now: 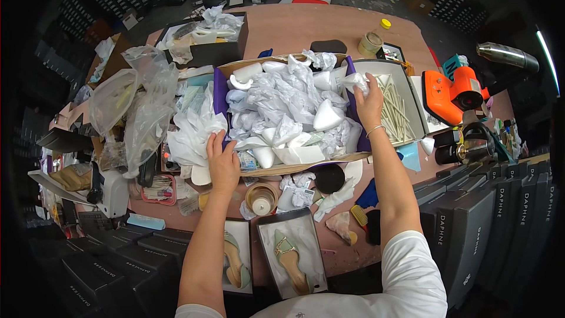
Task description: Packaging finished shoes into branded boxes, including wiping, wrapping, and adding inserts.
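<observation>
A large carton with purple sides [221, 89] stands in the middle of the table, heaped with crumpled white tissue paper [276, 97] and white shoe inserts [328, 116]. My right hand [369, 105] is at the carton's right edge, its fingers closed round a wad of white tissue paper [355, 82]. My left hand [223, 166] is by the carton's front left corner, fingers apart, against a loose pile of white tissue [197, 132]. Close to me, two open shoeboxes each hold a pale green pointed shoe [288, 259], the left shoe [235, 259] partly hidden by my forearm.
A grey box of thin sticks [395, 112] adjoins the carton on the right, near an orange machine [452, 95]. Clear plastic bags [150, 103] lie left. A tape roll [261, 199] and a brush [359, 215] lie in front. Dark shoeboxes [465, 224] are stacked at both sides.
</observation>
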{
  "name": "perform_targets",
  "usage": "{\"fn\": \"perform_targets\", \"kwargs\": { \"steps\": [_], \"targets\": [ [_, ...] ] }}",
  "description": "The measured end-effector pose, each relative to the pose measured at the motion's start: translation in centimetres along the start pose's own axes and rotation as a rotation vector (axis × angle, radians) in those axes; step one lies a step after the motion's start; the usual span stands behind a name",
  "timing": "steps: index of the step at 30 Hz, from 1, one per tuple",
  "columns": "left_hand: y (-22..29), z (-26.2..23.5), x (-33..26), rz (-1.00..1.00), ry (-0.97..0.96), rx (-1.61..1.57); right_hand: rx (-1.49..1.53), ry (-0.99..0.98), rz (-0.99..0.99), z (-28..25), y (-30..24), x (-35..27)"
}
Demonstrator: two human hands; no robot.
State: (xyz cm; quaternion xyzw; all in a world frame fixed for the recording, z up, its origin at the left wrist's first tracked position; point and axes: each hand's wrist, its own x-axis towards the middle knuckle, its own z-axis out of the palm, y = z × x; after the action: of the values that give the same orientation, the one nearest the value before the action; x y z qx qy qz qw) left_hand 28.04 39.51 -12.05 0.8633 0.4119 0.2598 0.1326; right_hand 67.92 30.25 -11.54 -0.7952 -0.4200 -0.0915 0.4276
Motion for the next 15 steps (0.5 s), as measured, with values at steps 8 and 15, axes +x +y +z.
{"fn": "perform_targets", "kwargs": {
  "steps": [8,15],
  "targets": [
    [0.0,0.0,-0.1,0.01,0.008,0.011,0.219,-0.003,0.137,-0.2,1.4,0.0],
    [0.1,0.3,-0.1,0.007,0.026,0.009,0.121,0.005,0.1,0.3,1.8,0.3]
  ]
}}
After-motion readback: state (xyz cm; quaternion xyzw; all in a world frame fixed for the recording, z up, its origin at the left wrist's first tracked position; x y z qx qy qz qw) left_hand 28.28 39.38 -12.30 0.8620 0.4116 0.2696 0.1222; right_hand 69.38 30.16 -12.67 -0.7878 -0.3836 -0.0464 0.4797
